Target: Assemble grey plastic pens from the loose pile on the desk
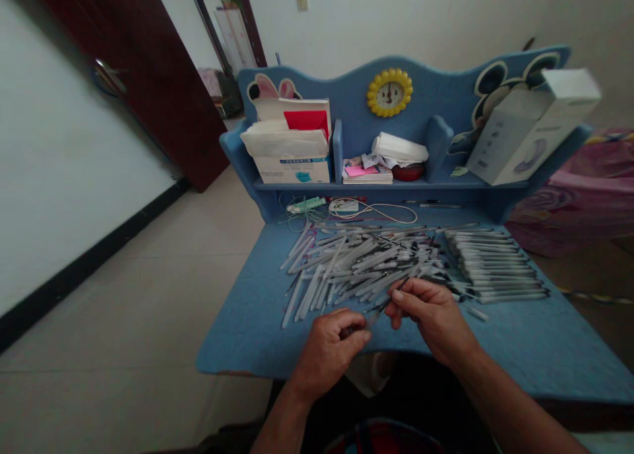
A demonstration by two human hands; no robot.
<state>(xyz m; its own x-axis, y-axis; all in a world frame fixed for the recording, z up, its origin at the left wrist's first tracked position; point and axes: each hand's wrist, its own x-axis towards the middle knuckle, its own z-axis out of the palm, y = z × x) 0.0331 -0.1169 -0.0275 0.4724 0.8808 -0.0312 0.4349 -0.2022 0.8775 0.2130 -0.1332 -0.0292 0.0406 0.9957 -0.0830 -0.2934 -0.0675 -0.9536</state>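
Note:
In front of me at the desk's near edge, my right hand (428, 312) pinches a thin dark pen refill (402, 285) between thumb and fingers, its lower end slanting down to the left. Close beside it, my left hand (334, 345) is curled around a translucent pen barrel (371, 318); only its blurred end shows past the fingers, at the refill's lower end. Whether the two pieces touch, I cannot tell. Beyond both hands spreads a loose pile of translucent pen barrels (359, 259). To the right, pens with dark ends (500, 265) lie side by side in a stack.
The blue desk (238, 328) carries a back shelf (297, 187) with an envelope-filled box (297, 166), a white roll (401, 147) and a tilted white box (525, 137). A flower-shaped yellow clock (389, 92) hangs above. A looped white cord (391, 213) lies behind the pile.

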